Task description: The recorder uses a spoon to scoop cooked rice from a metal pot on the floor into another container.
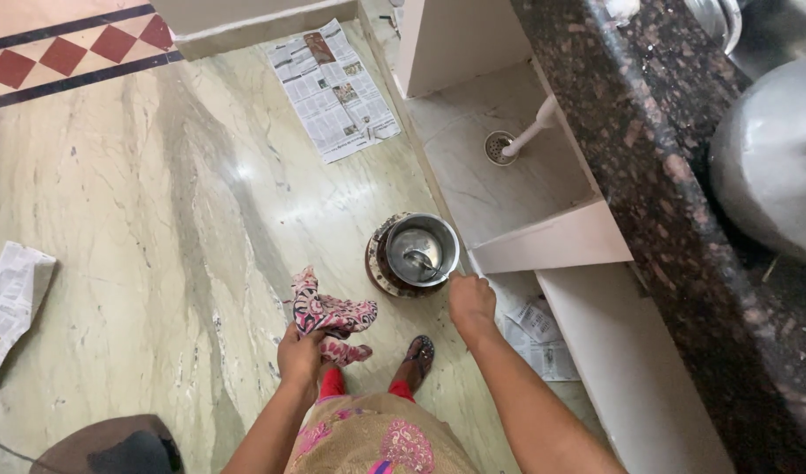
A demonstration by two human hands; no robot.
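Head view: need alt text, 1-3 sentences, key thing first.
A person standing on a marble floor reaches the right hand down to the rim of a steel pot that sits on a round plate, while the left hand holds a patterned pink cloth. Newspaper sheets lie on the floor beside a dark granite counter.

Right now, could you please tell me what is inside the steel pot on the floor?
Inside the steel pot lies a metal spoon or ladle; otherwise it looks empty. The pot rests on a round plate, whose middle it covers. The right hand reaches its rim.
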